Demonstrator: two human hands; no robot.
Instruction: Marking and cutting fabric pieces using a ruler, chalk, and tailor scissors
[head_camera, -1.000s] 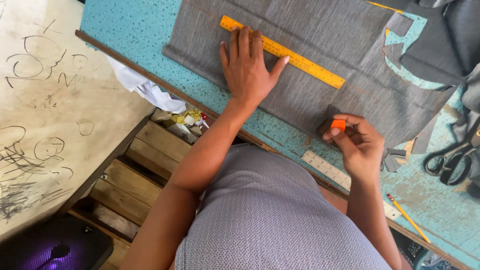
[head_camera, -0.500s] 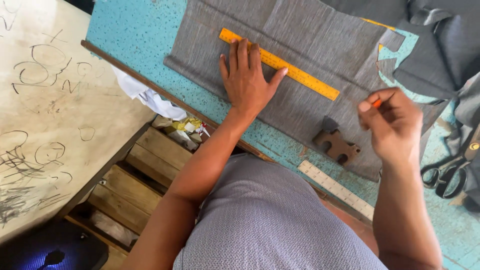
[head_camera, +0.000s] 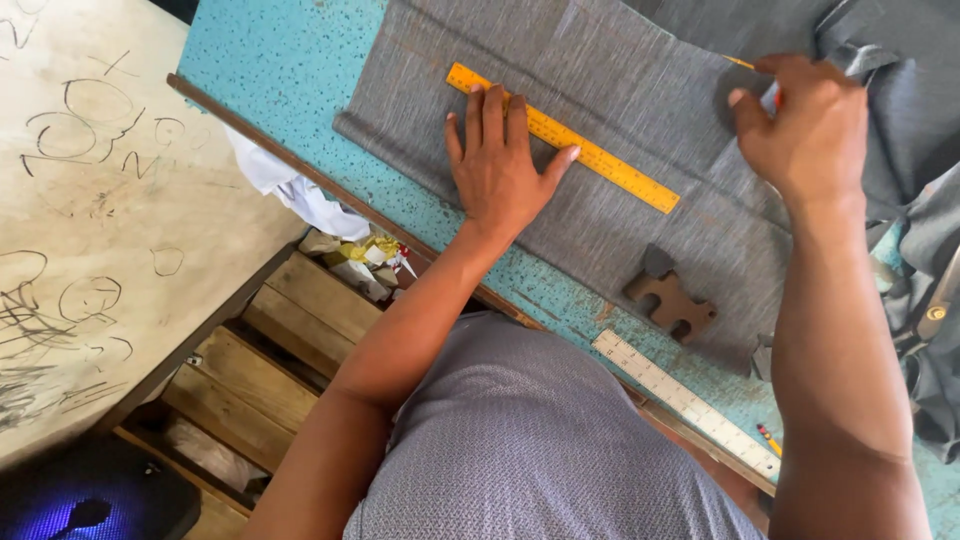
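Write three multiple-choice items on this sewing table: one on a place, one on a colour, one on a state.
1. Where does the left hand rest?
A. on the yellow ruler and grey cloth
B. on the scissors
C. on the floor

2. What colour is the tabletop?
A. red
B. speckled turquoise
C. black

3. How is the right hand?
A. flat and empty on the table
B. out of view
C. pinching a small thing above the cloth

Key: 1 A, the palm and fingers lie across the ruler; 2 B, turquoise shows around the cloth; 3 C, its fingertips close on something small.
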